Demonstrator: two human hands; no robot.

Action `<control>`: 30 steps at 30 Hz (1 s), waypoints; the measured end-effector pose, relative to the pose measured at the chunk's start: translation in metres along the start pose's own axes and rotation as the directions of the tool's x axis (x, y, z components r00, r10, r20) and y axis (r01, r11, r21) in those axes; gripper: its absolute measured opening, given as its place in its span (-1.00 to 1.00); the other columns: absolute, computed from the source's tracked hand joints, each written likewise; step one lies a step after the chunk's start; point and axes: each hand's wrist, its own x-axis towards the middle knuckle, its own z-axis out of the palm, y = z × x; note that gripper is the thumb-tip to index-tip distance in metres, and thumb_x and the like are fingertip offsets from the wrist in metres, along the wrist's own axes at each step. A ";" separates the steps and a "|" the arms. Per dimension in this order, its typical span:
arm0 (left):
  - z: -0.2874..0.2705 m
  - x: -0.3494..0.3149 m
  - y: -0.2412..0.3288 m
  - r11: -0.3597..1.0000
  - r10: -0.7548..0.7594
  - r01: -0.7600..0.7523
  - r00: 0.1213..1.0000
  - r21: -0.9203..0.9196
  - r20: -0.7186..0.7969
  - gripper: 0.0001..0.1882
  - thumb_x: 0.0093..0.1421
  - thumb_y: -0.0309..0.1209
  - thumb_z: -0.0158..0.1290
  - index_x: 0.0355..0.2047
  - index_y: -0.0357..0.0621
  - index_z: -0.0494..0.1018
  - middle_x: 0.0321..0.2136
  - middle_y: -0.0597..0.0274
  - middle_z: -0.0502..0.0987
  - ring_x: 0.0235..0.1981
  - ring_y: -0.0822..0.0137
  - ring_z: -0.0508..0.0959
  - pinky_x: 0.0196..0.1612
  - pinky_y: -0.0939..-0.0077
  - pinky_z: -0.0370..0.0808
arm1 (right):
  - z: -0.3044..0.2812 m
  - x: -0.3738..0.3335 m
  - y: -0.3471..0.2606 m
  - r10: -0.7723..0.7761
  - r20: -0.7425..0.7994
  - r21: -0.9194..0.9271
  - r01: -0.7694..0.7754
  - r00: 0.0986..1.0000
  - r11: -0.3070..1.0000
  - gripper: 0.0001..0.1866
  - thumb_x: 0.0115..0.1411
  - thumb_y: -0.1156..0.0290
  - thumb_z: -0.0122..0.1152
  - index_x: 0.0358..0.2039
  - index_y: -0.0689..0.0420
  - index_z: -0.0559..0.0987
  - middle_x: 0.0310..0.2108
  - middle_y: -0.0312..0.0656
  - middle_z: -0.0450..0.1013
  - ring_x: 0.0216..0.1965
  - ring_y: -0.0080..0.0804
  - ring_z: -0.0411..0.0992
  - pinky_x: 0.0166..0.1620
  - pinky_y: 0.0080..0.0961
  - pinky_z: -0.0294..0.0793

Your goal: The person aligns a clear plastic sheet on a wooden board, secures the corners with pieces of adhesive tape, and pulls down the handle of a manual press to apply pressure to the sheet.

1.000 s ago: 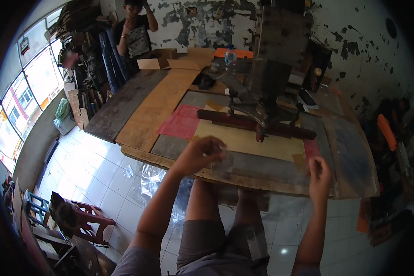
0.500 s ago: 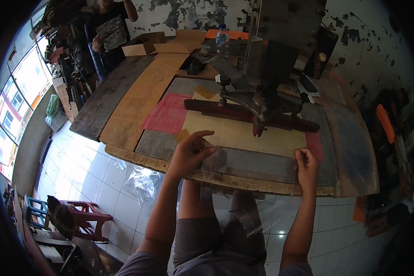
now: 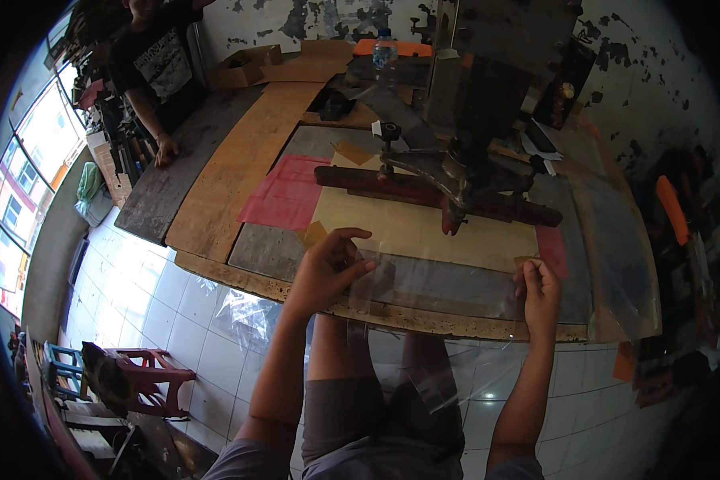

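Note:
A clear plastic sheet (image 3: 444, 300) stretches between my hands over the front edge of the worktable and hangs down toward my lap. My left hand (image 3: 328, 270) is closed at its left side, thumb and fingers curled on the film. At its right side, my right hand (image 3: 541, 290) pinches the sheet near a small brown tape piece (image 3: 522, 262). Beyond them, a cream sheet (image 3: 424, 232) with a pink panel (image 3: 284, 192) at its left lies on the grey metal plate (image 3: 268, 254). A dark red press bar (image 3: 376, 185) spans above it, hiding part of the cream sheet.
The dark press column (image 3: 488, 104) rises at the back. A bottle (image 3: 385, 54) and an open cardboard box (image 3: 248, 66) stand behind. Another person's hand (image 3: 166, 150) rests at the table's left edge. A red stool (image 3: 148, 376) stands on the tiled floor at left.
The other person has leaned closer and lowered a hand to the table's edge. My right hand has shifted slightly right with the plastic sheet. The view has tilted a little.

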 end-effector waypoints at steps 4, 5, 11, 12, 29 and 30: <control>-0.001 -0.001 0.000 0.998 0.025 -0.025 1.000 0.057 -0.003 -0.55 0.20 -0.52 0.36 0.10 -0.15 0.55 -0.45 0.51 0.42 -0.43 0.70 0.43 -0.31 0.70 0.43 | 0.000 0.000 0.001 -0.023 0.000 -0.031 0.023 1.000 0.999 -0.71 0.51 0.24 0.10 -0.18 0.22 0.61 -0.44 -0.32 0.53 -0.51 -0.67 0.34 -0.39 -0.63 0.34; 0.000 0.000 0.001 0.998 0.024 -0.024 1.000 0.053 0.003 -0.55 0.20 -0.52 0.36 0.10 -0.15 0.55 -0.45 0.51 0.42 -0.43 0.70 0.43 -0.31 0.70 0.43 | -0.002 0.000 0.003 -0.035 0.000 -0.031 0.035 0.999 0.999 -0.71 0.51 0.24 0.10 -0.17 0.22 0.61 -0.44 -0.32 0.53 -0.51 -0.67 0.34 -0.39 -0.63 0.34; 0.003 0.003 0.001 0.991 0.044 -0.049 0.998 0.128 0.040 -0.55 0.23 -0.56 0.32 0.12 -0.18 0.51 -0.45 0.57 0.30 -0.45 0.73 0.31 -0.38 0.75 0.28 | -0.001 -0.003 -0.002 -0.078 -0.019 -0.002 0.078 0.997 0.997 -0.72 0.50 0.27 0.12 -0.10 0.25 0.63 -0.40 -0.27 0.56 -0.48 -0.64 0.38 -0.37 -0.61 0.38; 0.002 0.004 -0.004 0.996 0.035 -0.038 0.999 0.076 0.033 -0.55 0.24 -0.58 0.31 0.12 -0.19 0.49 -0.46 0.57 0.29 -0.44 0.72 0.31 -0.38 0.75 0.28 | -0.001 -0.003 -0.002 -0.073 -0.043 -0.021 0.072 0.996 0.997 -0.72 0.50 0.27 0.12 -0.10 0.25 0.63 -0.40 -0.27 0.56 -0.48 -0.64 0.38 -0.37 -0.61 0.38; 0.003 0.002 -0.008 0.996 -0.026 0.025 1.000 0.082 0.009 -0.53 0.24 -0.53 0.31 0.17 -0.15 0.55 -0.52 0.58 0.35 -0.51 0.69 0.26 -0.43 0.72 0.22 | -0.007 -0.006 -0.008 -0.110 0.015 0.019 0.110 0.994 0.994 -0.71 0.54 0.30 0.05 0.06 0.16 0.64 -0.40 -0.32 0.54 -0.47 -0.71 0.35 -0.36 -0.67 0.39; 0.003 0.002 -0.007 0.996 -0.026 0.025 1.000 0.081 0.011 -0.53 0.24 -0.53 0.31 0.17 -0.15 0.55 -0.52 0.58 0.35 -0.51 0.69 0.26 -0.43 0.72 0.22 | -0.007 -0.006 -0.008 -0.103 0.025 0.027 0.103 0.994 0.994 -0.71 0.53 0.29 0.06 0.06 0.16 0.64 -0.38 -0.33 0.54 -0.47 -0.72 0.34 -0.36 -0.68 0.38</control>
